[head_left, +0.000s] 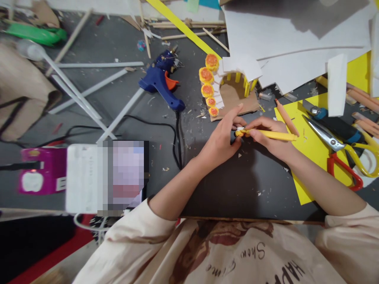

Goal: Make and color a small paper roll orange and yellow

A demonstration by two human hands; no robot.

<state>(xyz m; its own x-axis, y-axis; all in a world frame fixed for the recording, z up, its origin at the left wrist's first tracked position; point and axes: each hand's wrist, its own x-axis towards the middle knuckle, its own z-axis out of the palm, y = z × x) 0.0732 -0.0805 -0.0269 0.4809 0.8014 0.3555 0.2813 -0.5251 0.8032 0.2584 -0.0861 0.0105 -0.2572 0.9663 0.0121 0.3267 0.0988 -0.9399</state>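
My left hand (219, 138) pinches a small yellow-and-white piece (238, 133) between its fingertips, partly hidden by the fingers. In my right hand (274, 140) is a yellow felt-tip pen (280, 135), its tip end at the small piece. Just beyond my left fingers stands a cardboard model (233, 94) with white card strips and short yellow posts around a curved edge. Along the model's left side runs a row of several yellow discs with orange centres (207, 90). An orange felt-tip pen (286, 117) lies beyond my right hand.
A blue glue gun (160, 81) with a cord lies left of the model, near several glue sticks (97, 90). Scissors (333, 144) and a dark cutter (331, 122) rest at right by yellow card (299, 169). White sheets (284, 39) lie behind; a phone (127, 173) is at left.
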